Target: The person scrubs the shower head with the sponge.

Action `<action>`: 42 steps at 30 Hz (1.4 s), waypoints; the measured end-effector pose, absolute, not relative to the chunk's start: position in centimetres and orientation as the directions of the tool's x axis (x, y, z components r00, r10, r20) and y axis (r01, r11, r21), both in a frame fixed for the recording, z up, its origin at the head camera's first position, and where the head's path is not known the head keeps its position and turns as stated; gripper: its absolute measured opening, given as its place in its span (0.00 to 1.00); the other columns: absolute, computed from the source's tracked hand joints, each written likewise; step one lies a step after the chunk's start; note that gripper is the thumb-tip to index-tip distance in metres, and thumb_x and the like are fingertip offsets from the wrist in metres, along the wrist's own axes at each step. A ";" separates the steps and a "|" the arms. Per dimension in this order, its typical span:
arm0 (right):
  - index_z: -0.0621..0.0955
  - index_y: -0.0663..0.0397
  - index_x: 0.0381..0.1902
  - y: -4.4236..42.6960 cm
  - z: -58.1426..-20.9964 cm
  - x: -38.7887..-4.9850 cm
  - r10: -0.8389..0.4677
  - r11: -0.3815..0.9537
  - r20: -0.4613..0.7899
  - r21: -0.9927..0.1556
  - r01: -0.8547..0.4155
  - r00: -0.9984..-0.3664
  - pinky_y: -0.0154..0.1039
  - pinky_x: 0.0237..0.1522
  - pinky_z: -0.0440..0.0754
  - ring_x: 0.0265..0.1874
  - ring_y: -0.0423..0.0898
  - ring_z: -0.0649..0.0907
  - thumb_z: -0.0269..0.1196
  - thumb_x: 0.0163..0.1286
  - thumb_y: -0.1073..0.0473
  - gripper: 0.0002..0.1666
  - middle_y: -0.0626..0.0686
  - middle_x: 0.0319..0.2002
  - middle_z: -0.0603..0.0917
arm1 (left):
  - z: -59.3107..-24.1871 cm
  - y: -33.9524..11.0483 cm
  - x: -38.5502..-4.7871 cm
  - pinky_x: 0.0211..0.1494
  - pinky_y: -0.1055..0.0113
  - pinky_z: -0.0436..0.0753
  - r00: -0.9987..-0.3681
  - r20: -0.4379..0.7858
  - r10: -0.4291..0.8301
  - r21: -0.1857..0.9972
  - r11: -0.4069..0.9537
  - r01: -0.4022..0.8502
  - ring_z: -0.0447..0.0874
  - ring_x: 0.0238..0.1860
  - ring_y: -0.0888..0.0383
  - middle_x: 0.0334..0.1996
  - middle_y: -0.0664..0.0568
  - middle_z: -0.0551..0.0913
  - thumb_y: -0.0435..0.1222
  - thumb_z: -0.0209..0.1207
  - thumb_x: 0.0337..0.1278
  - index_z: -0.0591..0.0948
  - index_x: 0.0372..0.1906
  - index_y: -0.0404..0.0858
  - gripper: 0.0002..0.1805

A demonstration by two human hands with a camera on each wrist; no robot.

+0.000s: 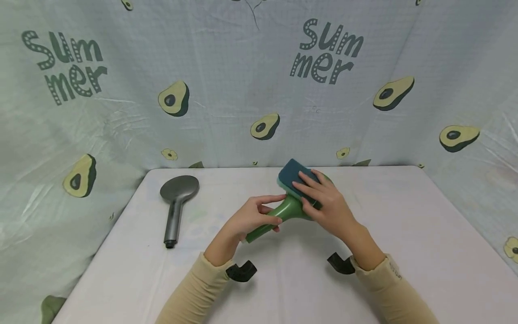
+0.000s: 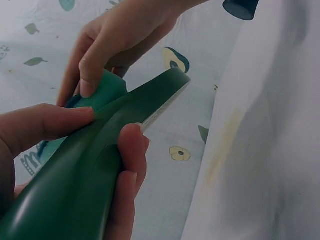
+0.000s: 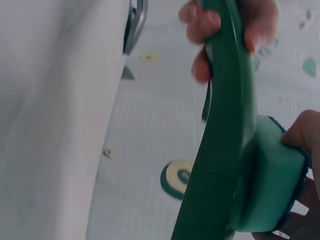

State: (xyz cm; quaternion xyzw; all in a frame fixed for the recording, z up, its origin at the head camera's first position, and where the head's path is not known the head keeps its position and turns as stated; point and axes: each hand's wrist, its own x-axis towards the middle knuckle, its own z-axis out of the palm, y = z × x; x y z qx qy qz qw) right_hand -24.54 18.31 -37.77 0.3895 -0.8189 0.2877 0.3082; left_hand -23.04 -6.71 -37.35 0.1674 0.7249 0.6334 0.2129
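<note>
A green shower head [image 1: 290,208] is held above the white table, tilted with its handle towards the lower left. My left hand [image 1: 259,213] grips that handle, thumb on one side and fingers curled round the other in the left wrist view. A sponge [image 1: 291,175], light green with a dark blue scouring layer, lies against the back of the shower head. My right hand [image 1: 327,202] holds the sponge from its dark side, with the thumb and fingers at its edges. In the right wrist view the sponge's light green foam [image 3: 270,170] touches the shower head.
A dark grey shower head [image 1: 178,198] lies on the left part of the white table [image 1: 404,234]. Behind the table hangs a pale curtain [image 1: 226,67] printed with avocados and lettering. A black curved strap piece [image 1: 241,272] sticks out at each wrist.
</note>
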 end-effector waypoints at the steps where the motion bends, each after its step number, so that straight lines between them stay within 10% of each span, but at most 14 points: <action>1: 0.84 0.59 0.61 18.0 -37.8 -24.4 -0.487 0.513 0.729 -0.206 -0.833 -0.480 0.70 0.61 0.70 0.67 0.71 0.71 0.70 0.60 0.71 0.29 0.63 0.65 0.79 | -37.4 -6.6 -23.1 0.43 0.62 0.81 -0.850 -0.095 0.518 0.990 0.142 -0.024 0.89 0.31 0.54 0.45 0.34 0.87 0.27 0.64 0.62 0.69 0.75 0.33 0.36; 5: 0.84 0.57 0.61 18.1 -37.7 -24.4 -0.513 0.511 0.723 -0.175 -0.841 -0.462 0.70 0.61 0.71 0.66 0.71 0.72 0.71 0.59 0.71 0.30 0.62 0.65 0.79 | -37.5 -6.4 -23.1 0.42 0.62 0.81 -0.844 -0.090 0.529 0.990 0.140 -0.018 0.89 0.30 0.54 0.46 0.32 0.87 0.26 0.64 0.62 0.69 0.75 0.33 0.36; 16: 0.82 0.61 0.64 22.5 -37.7 -26.4 -0.231 0.673 0.638 -0.440 -0.595 -0.734 0.70 0.60 0.71 0.68 0.70 0.71 0.64 0.68 0.72 0.25 0.62 0.67 0.77 | -37.2 -6.3 -22.9 0.42 0.63 0.80 -0.848 -0.105 0.520 0.990 0.131 -0.043 0.89 0.35 0.39 0.44 0.39 0.89 0.26 0.65 0.61 0.72 0.74 0.39 0.35; 28: 0.84 0.59 0.60 18.9 -37.4 -24.9 -0.494 0.555 0.698 -0.206 -0.806 -0.519 0.73 0.58 0.72 0.66 0.71 0.72 0.69 0.61 0.72 0.27 0.63 0.64 0.79 | -37.5 -6.2 -23.1 0.40 0.64 0.80 -0.829 -0.103 0.549 0.991 0.126 -0.040 0.89 0.30 0.54 0.45 0.31 0.87 0.25 0.64 0.61 0.71 0.75 0.36 0.36; 37: 0.81 0.60 0.65 21.5 -37.7 -26.2 -0.278 0.677 0.641 -0.397 -0.620 -0.715 0.71 0.61 0.70 0.69 0.71 0.69 0.65 0.68 0.71 0.26 0.63 0.68 0.75 | -37.4 -6.1 -22.9 0.41 0.63 0.80 -0.854 -0.099 0.511 0.991 0.130 -0.037 0.90 0.32 0.47 0.43 0.37 0.89 0.26 0.66 0.60 0.74 0.73 0.37 0.34; 42: 0.82 0.62 0.63 20.8 -37.9 -26.2 -0.287 0.637 0.710 -0.359 -0.682 -0.643 0.71 0.62 0.68 0.69 0.71 0.69 0.66 0.66 0.72 0.26 0.64 0.67 0.76 | -37.8 -5.9 -22.9 0.42 0.63 0.82 -0.895 -0.098 0.435 0.995 0.039 -0.091 0.89 0.29 0.55 0.42 0.31 0.87 0.26 0.65 0.60 0.73 0.73 0.37 0.35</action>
